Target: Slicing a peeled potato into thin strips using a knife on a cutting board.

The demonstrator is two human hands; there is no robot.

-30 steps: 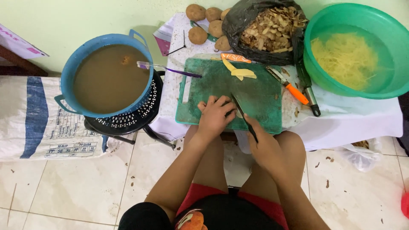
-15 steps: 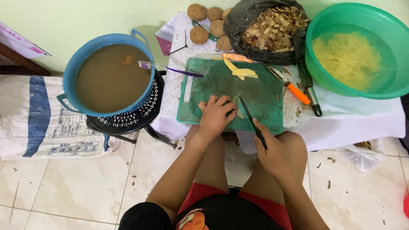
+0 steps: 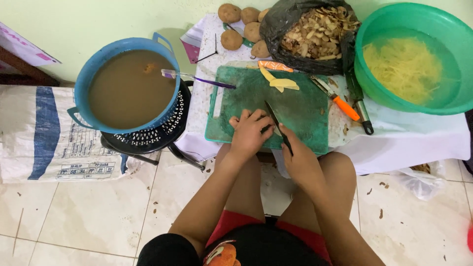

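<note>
Blue tub (image 3: 84, 83): filled with murky brown water, toothbrush (image 3: 194, 78) laid across the rim.
Left hand (image 3: 250, 132): pressed down on a hidden piece on the cutting board (image 3: 300, 111).
Right hand (image 3: 299, 158): clenched around a knife (image 3: 277, 126), blade beside the left fingers.
Black bag (image 3: 283, 24): stuffed with peels.
Green basin (image 3: 460, 64): water and pale shreds inside.

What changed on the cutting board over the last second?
The right hand drew the knife back toward the person, then pushed it forward again, blade against the left hand's fingertips. The left hand stayed pressed on the green cutting board. Blue tub, green basin and peel bag are unchanged.
</note>
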